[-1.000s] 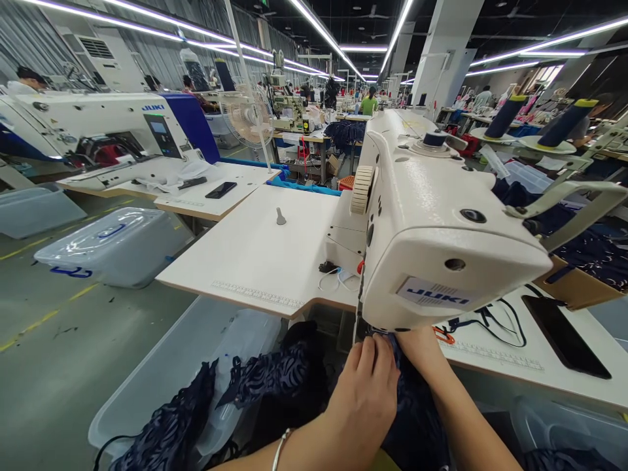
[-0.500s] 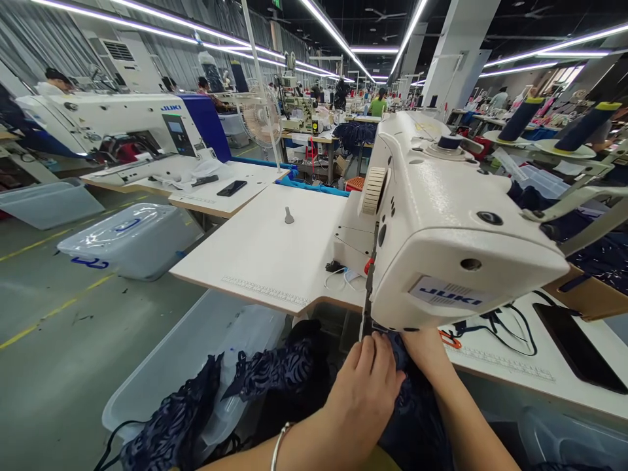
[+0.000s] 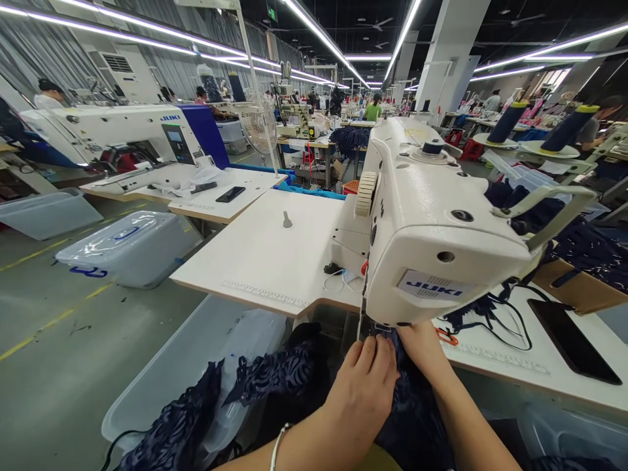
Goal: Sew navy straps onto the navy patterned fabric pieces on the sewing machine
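A white sewing machine (image 3: 432,242) stands before me, its head over dark navy patterned fabric (image 3: 409,418). The fabric runs from beneath the head down towards my lap. My left hand (image 3: 363,389), a bracelet at its wrist, has its fingers bent together on the fabric's edge, just in front of the needle area. On the fabric's other side, my right hand (image 3: 419,347) reaches under the head; its fingers are hidden there. More navy patterned pieces (image 3: 275,373) hang at the left over a clear plastic bin (image 3: 161,366).
The white machine table (image 3: 260,248) bears a small grey tool (image 3: 287,220). To the right lie a black phone (image 3: 574,340), an orange item (image 3: 446,337) and dark straps (image 3: 515,314). A lidded plastic box (image 3: 130,245) sits on the floor. Another machine (image 3: 118,134) stands at left; people work farther back.
The view has shifted slightly, so the machine head appears a little farther left. Both hands keep nearly the same place on the fabric by the needle area.
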Demonstrator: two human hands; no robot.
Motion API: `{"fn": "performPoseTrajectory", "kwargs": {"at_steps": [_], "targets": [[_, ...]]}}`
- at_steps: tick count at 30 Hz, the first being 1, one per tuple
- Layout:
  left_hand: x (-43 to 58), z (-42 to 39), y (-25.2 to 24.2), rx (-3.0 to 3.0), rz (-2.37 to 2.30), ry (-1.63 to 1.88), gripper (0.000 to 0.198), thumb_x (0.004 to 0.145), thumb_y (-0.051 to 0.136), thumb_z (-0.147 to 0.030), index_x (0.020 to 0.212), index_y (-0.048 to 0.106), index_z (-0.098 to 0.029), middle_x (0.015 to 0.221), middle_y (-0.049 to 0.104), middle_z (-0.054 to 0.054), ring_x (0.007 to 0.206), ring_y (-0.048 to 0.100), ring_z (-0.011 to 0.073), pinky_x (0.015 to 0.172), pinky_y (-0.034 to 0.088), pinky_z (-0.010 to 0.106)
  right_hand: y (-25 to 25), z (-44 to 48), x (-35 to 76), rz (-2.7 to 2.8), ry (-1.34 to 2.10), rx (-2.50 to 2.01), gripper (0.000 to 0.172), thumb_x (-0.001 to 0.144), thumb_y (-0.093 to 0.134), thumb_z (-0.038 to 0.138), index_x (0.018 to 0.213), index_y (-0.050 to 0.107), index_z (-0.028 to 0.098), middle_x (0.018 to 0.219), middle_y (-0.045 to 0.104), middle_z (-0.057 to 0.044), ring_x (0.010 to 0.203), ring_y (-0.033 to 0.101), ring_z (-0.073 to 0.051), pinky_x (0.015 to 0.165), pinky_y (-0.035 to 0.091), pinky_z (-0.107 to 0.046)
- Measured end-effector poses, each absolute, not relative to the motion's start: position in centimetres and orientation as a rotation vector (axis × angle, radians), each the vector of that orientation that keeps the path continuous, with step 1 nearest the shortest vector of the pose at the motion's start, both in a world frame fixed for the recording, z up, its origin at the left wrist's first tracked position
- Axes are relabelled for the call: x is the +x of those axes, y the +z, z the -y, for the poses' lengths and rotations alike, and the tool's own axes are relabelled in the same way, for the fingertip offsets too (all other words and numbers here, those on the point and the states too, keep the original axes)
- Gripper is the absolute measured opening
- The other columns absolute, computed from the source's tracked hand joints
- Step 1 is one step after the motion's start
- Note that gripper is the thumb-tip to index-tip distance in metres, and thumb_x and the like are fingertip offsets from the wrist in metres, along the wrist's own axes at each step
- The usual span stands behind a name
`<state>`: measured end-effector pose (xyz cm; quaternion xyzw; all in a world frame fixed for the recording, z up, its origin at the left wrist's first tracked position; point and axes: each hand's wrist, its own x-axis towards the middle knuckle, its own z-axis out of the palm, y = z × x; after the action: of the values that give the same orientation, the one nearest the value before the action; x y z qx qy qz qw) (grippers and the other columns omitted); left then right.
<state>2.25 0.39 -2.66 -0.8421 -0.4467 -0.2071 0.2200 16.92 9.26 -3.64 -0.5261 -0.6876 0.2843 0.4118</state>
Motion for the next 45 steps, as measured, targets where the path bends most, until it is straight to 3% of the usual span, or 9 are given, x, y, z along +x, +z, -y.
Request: {"fn": "performPoseTrajectory", "kwargs": {"at_steps": [12, 36, 39, 42, 43, 45], "targets": [[2.8, -0.8, -2.1, -2.326, 1.312, -0.589, 0.034, 0.093, 0.054, -0.029, 0.119, 0.059, -0.007, 0.112, 0.064, 0.008, 0.099, 0.058, 0.0217, 0.085, 0.048, 0.034, -4.5, -10.4, 16.9, 1.740, 0.581, -1.215, 0.037, 0.078, 0.046, 0.023, 0.108, 0.068, 0.019, 0.105, 0.073, -0.011, 0.108, 0.062, -0.026, 0.091, 0.050, -0.040], [1.9, -1.3, -2.8, -2.354, 1.317, -0.718, 0.031, 0.096, 0.044, -0.028, 0.114, 0.062, -0.009, 0.109, 0.066, 0.012, 0.096, 0.061, 0.0269, 0.082, 0.051, 0.039, -5.4, -10.6, 17.0, 1.744, 0.560, -1.256, 0.032, 0.079, 0.049, 0.024, 0.100, 0.072, 0.019, 0.106, 0.071, -0.013, 0.102, 0.064, -0.028, 0.086, 0.052, -0.042], [0.9, -1.2, -3.2, -2.485, 1.387, -0.910, 0.034, 0.095, 0.046, -0.032, 0.121, 0.056, -0.014, 0.115, 0.062, 0.013, 0.102, 0.060, 0.0280, 0.086, 0.050, 0.040, -5.0, -10.5, 16.8, 1.697, 0.592, -1.263, 0.031, 0.077, 0.051, 0.027, 0.098, 0.073, 0.019, 0.107, 0.070, -0.014, 0.104, 0.062, -0.029, 0.087, 0.051, -0.043], [-0.3, -1.1, -3.8, -2.509, 1.761, -1.355, 0.040, 0.094, 0.045, -0.039, 0.126, 0.047, -0.015, 0.126, 0.053, 0.016, 0.113, 0.054, 0.0269, 0.091, 0.048, 0.038, -4.6, -10.5, 16.6, 1.668, 0.684, -1.236, 0.030, 0.073, 0.052, 0.028, 0.090, 0.074, 0.018, 0.105, 0.070, -0.013, 0.103, 0.062, -0.029, 0.089, 0.050, -0.043], [-0.8, -1.2, -4.0, -2.533, 1.921, -1.493, 0.040, 0.095, 0.044, -0.043, 0.124, 0.047, -0.015, 0.122, 0.054, 0.015, 0.111, 0.054, 0.0254, 0.090, 0.047, 0.036, -4.5, -10.5, 16.6, 1.650, 0.717, -1.228, 0.029, 0.071, 0.052, 0.027, 0.089, 0.073, 0.018, 0.105, 0.070, -0.013, 0.102, 0.061, -0.029, 0.089, 0.049, -0.043], [-2.3, -1.5, -4.4, -2.737, 2.207, -1.617, 0.042, 0.093, 0.039, -0.054, 0.104, 0.054, -0.016, 0.093, 0.059, 0.007, 0.088, 0.058, 0.0204, 0.076, 0.048, 0.029, -4.4, -10.5, 16.5, 1.620, 0.754, -1.216, 0.028, 0.069, 0.053, 0.025, 0.087, 0.073, 0.017, 0.105, 0.070, -0.013, 0.103, 0.061, -0.029, 0.090, 0.049, -0.043]]}}
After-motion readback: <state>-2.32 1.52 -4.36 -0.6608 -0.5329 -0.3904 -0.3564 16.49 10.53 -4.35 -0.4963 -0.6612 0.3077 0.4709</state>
